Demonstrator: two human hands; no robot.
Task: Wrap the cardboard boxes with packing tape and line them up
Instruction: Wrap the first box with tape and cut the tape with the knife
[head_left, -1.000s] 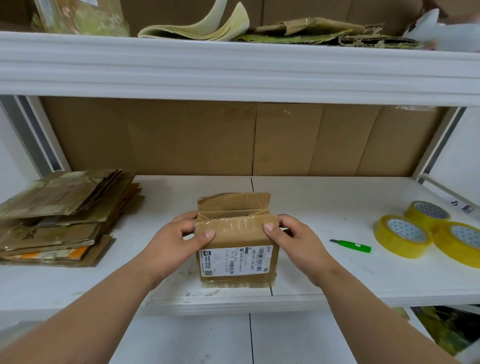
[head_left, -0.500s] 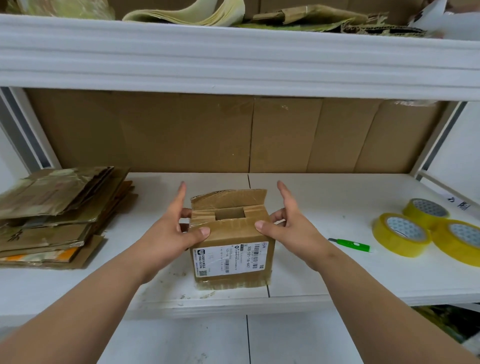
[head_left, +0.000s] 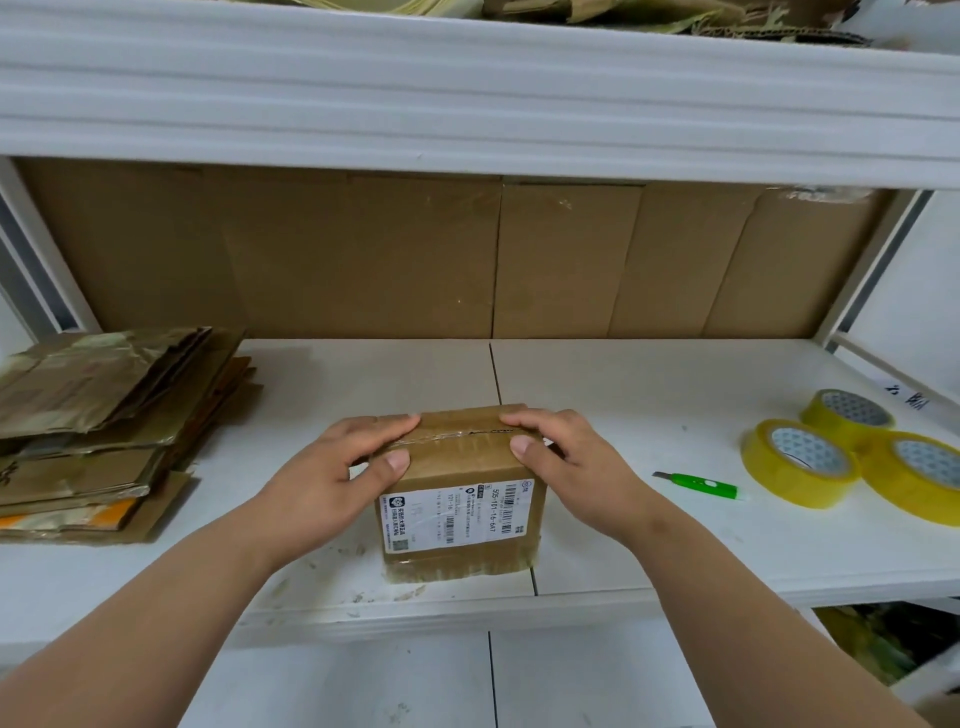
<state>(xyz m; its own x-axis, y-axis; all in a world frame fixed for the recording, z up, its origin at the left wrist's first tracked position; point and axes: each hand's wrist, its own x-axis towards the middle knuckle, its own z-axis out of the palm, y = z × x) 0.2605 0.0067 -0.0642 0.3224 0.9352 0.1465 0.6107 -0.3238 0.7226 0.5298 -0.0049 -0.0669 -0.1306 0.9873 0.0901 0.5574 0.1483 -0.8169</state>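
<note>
Brown cardboard box (head_left: 457, 499) sits near the front edge of the white shelf (head_left: 649, 405), at the centre of our view, its top flaps folded down and meeting along a seam with old clear tape. We hold it from both sides. Our left hand (head_left: 332, 467) comes in from eight o'clock, fingers laid over the top left edge and thumb pressed on the near upper edge, curled round that corner. Our right hand (head_left: 566, 462) comes in from four o'clock and grips the top right corner the same way, fingers on top, thumb on the near edge. A white shipping label (head_left: 457, 514) with barcodes covers the side facing us.

At three o'clock, well apart from the box, three yellow tape rolls (head_left: 800, 462) lie flat and bunched together, with a green cutter (head_left: 701, 484) between them and the box. At nine o'clock a stack of flattened cartons (head_left: 104, 426) rests on the shelf. Cardboard sheets (head_left: 467, 260) line the back at twelve o'clock.
</note>
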